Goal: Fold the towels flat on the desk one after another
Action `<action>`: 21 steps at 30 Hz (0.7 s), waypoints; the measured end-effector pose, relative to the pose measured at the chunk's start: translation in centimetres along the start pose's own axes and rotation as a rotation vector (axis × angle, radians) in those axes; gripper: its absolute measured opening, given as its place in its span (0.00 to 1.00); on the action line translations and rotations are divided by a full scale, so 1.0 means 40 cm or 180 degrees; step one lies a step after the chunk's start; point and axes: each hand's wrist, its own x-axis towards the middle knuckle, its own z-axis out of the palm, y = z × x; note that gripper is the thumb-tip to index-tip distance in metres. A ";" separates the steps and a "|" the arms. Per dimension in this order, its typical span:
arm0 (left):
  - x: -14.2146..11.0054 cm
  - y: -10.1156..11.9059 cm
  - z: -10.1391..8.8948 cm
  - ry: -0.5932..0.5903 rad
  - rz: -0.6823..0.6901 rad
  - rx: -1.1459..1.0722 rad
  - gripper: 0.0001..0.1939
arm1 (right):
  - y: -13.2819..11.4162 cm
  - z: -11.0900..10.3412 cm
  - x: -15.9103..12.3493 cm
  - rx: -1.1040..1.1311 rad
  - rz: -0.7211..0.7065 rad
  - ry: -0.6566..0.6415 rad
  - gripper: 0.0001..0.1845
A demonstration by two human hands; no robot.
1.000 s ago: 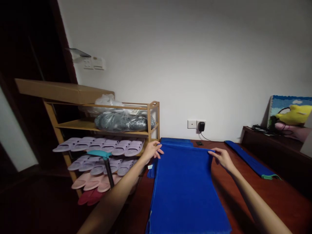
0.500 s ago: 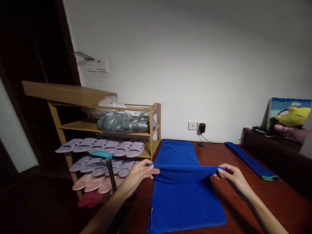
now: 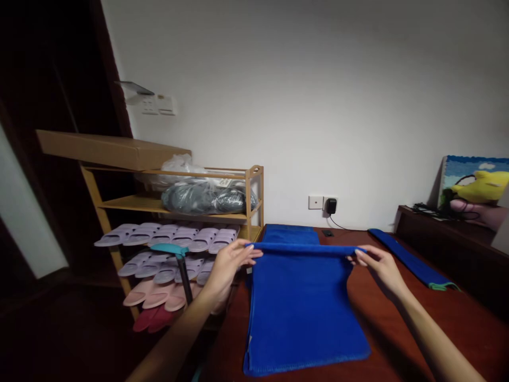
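A blue towel [image 3: 302, 313] lies on the reddish-brown table, its far part lifted and stretched between my hands. My left hand [image 3: 234, 260] pinches one upper corner between thumb and fingers. The opposite corner is pinched by my right hand [image 3: 376, 262]. The raised edge runs nearly straight across and looks folded over. Behind it, flat near the wall, is more blue cloth [image 3: 290, 235]; whether it belongs to the same towel is hidden. A small pale label shows at the towel's left side.
Along the table's right side lies a narrow folded blue cloth [image 3: 411, 260] with a green end. On the left stands a wooden shoe rack [image 3: 254, 201] with slippers, bagged items and a cardboard box [image 3: 107, 151]. A black plug [image 3: 331, 206] sits in the wall socket.
Both hands have moved up and away with the towel's pinched edge, which now covers more of the blue cloth behind. The front edge of the towel has stayed nearly in place.
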 end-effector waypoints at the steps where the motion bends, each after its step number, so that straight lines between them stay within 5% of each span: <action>1: 0.017 0.015 0.006 0.0049 0.0078 -0.0002 0.21 | -0.009 0.005 0.018 0.0099 -0.0031 0.0100 0.18; 7: 0.105 0.066 0.023 0.0325 0.0378 0.0053 0.20 | -0.045 0.032 0.107 0.0381 -0.0086 0.0294 0.18; 21: 0.212 0.081 0.011 0.0486 0.0522 0.0094 0.15 | -0.057 0.059 0.189 0.0896 -0.0149 0.0306 0.19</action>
